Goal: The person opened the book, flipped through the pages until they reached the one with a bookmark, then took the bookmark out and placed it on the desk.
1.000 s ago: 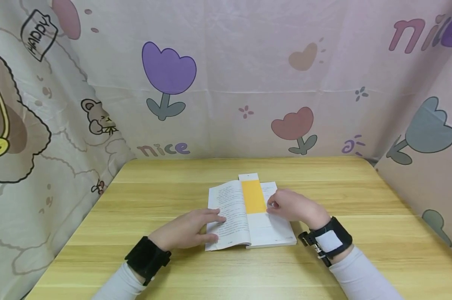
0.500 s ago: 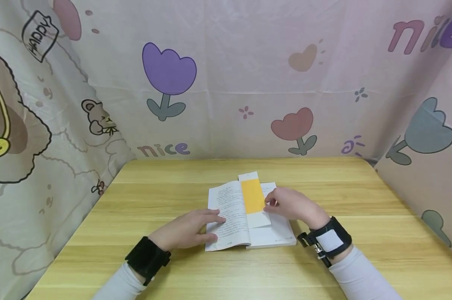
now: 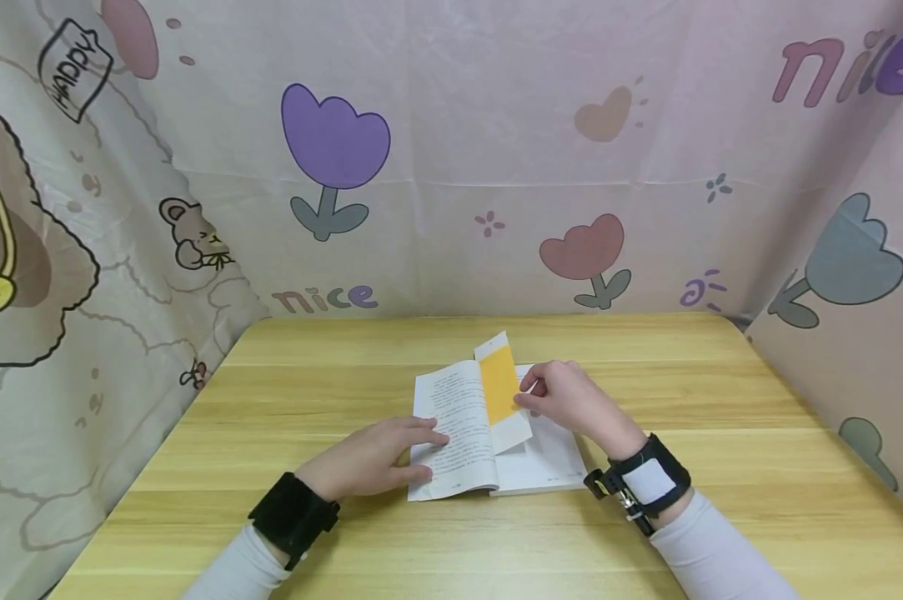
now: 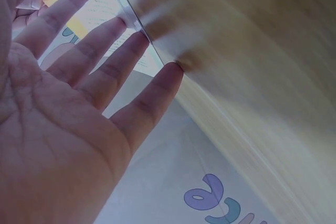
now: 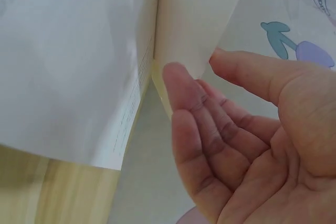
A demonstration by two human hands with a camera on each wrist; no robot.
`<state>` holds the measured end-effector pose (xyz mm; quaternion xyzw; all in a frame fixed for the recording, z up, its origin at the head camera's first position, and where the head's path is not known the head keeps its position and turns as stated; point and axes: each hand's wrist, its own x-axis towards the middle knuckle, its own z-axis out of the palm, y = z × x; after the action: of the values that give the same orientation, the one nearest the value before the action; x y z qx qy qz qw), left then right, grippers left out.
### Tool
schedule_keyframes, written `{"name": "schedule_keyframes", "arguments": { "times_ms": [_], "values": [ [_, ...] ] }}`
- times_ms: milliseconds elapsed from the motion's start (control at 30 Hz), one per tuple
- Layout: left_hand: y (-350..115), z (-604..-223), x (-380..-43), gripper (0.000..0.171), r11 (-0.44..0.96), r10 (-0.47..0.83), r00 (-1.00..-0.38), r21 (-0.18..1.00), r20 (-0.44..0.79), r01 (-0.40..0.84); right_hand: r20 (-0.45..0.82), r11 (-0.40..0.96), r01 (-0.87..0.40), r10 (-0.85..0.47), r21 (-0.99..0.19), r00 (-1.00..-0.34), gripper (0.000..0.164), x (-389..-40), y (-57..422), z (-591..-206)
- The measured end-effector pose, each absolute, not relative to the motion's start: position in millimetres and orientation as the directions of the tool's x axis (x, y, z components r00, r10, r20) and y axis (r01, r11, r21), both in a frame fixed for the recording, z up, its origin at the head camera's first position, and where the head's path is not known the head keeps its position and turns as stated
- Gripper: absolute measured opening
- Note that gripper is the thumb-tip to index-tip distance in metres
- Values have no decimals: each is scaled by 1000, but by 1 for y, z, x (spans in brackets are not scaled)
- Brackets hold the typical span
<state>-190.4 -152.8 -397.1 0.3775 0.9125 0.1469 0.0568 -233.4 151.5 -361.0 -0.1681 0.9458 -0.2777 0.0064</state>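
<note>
An open book [image 3: 459, 462] with printed pages lies on the table. My left hand [image 3: 379, 454] rests its spread fingers on the left page; the left wrist view shows those fingers [image 4: 149, 98] fairly straight, reaching the page's edge. Between thumb and fingertips, my right hand [image 3: 567, 404] pinches the right edge of a yellow-and-white bookmark [image 3: 499, 385]. That bookmark stands tilted up along the gutter, its right edge off the page and its top end past the book's upper edge. In the right wrist view its pale back [image 5: 191, 22] meets the right hand's fingertips.
A wood-grain table [image 3: 331, 358] surrounds the book on all sides. Behind it hangs a printed cloth [image 3: 451, 167] with flowers and lettering, and more cloth closes off the left and right. Black straps [image 3: 295, 518] wrap both wrists.
My right hand has moved slightly up and to the left, lifting the bookmark's right edge off the page and tilting it. The left hand has kept its place on the page.
</note>
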Motion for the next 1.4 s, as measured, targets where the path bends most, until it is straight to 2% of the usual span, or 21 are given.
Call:
{"name": "schedule_keyframes", "arguments": {
  "times_ms": [200,433,533,1400],
  "values": [
    [-152,-395,-190,51,675,703,-711,313,-2,668,46,755,-259,-291,-602,-956,20,-233,149,-361],
    [-153,-398,-189,49,672,708,-706,294,17,680,44,734,-263,-303,-626,-952,44,-234,146,-364],
    [-153,-398,-189,49,671,706,-708,299,20,678,42,736,-269,-312,-621,-949,49,-234,144,-365],
    [-153,-400,-190,49,678,701,-713,291,24,675,42,756,-269,-305,-597,-951,47,-232,142,-364]
  ]
}}
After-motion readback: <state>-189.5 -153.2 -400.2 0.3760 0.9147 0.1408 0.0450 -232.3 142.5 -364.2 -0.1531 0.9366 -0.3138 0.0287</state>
